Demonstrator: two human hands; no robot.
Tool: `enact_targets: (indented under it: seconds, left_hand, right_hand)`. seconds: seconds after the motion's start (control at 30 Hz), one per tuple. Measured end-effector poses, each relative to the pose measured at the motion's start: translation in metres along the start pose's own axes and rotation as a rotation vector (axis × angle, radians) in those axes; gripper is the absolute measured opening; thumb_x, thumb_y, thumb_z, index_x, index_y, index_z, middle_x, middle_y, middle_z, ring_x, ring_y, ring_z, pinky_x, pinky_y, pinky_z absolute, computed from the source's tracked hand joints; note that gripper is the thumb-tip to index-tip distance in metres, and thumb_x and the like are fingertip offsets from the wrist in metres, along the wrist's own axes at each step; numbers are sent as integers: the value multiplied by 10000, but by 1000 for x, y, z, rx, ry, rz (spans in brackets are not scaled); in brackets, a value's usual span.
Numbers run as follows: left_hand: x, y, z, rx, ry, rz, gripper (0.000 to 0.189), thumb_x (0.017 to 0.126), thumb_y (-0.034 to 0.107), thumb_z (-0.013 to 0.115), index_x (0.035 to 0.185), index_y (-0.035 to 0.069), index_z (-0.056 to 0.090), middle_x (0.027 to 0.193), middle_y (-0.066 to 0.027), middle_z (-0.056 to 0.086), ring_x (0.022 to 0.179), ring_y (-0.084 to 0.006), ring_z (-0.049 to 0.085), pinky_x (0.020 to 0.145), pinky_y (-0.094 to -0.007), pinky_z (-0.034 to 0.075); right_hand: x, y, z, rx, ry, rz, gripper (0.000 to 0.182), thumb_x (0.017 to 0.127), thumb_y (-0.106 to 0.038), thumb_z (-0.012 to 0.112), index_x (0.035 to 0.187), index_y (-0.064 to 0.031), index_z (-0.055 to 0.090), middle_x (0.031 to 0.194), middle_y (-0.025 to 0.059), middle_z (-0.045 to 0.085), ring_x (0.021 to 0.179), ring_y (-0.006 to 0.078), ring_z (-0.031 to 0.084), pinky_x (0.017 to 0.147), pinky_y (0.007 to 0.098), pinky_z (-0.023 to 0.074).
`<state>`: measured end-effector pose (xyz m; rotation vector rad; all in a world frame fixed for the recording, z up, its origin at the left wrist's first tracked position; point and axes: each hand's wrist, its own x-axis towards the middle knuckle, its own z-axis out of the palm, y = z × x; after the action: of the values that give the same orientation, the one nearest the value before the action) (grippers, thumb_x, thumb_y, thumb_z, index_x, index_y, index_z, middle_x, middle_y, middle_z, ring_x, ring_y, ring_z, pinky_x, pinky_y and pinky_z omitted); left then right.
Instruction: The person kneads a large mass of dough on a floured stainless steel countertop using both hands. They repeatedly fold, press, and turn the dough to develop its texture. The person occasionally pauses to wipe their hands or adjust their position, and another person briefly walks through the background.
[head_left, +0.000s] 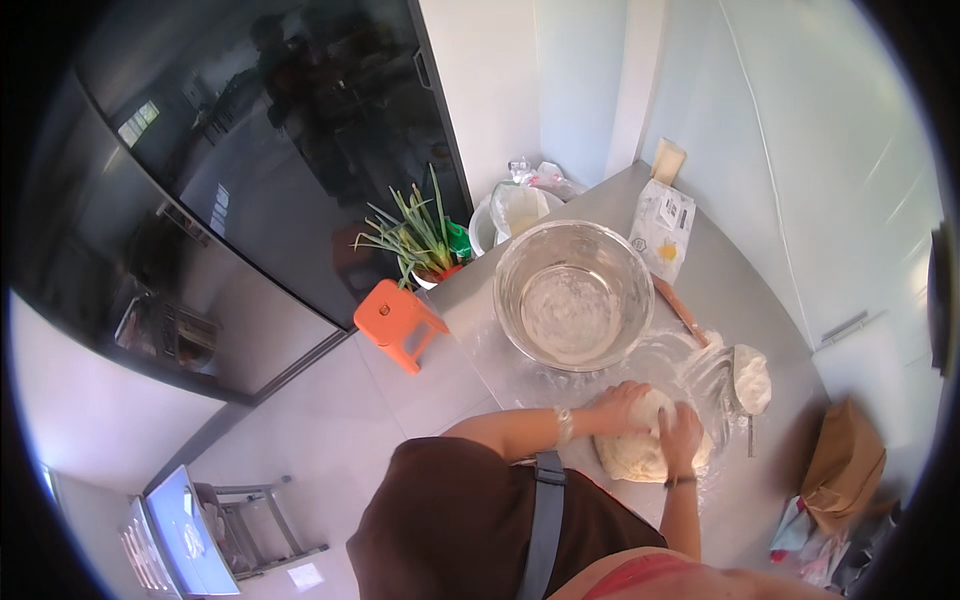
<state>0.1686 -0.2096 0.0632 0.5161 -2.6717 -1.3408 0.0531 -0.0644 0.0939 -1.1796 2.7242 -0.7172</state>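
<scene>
A large lump of pale dough (626, 459) lies on the floured metal table top (480, 337). My left hand (624, 409), with a light band at its wrist, grips the dough on its upper left side. On the right, my right hand (681, 435) presses into the same lump, its fingers curled against the surface and a dark band at its wrist. Just beyond the dough stands a wide metal bowl (574, 304) with flour residue inside. A scoop of white flour (751, 381) lies to the right, its handle towards me.
A wooden rolling pin (679, 309) lies beside the bowl, near a printed paper bag (664, 229). A brown paper bag (847, 465) stands at the right. Past the table's left edge are an orange stool (397, 322), green onions (416, 232) and a lined white bucket (484, 225).
</scene>
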Motion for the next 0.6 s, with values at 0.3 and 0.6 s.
enact_targets:
  seconds: [0.3,0.6]
  left_hand:
    - [-16,-9,11,60,-48,153,896,620,404,728,1323,73,283,1221,-221,394,1088,-415,420,937,-461,348]
    - [19,-53,36,-83,114,32,673,768,335,607,1301,43,318,1252,-213,389,1117,-377,425,957,-422,343]
  right_hand:
    - [-56,-25,34,-228,425,14,397,842,-320,440,1097,-25,514,1144,170,531,1099,363,451,959,477,283]
    - [43,3,30,-137,185,49,302,869,-249,460,999,-13,597,946,177,615,916,332,564,811,409,427]
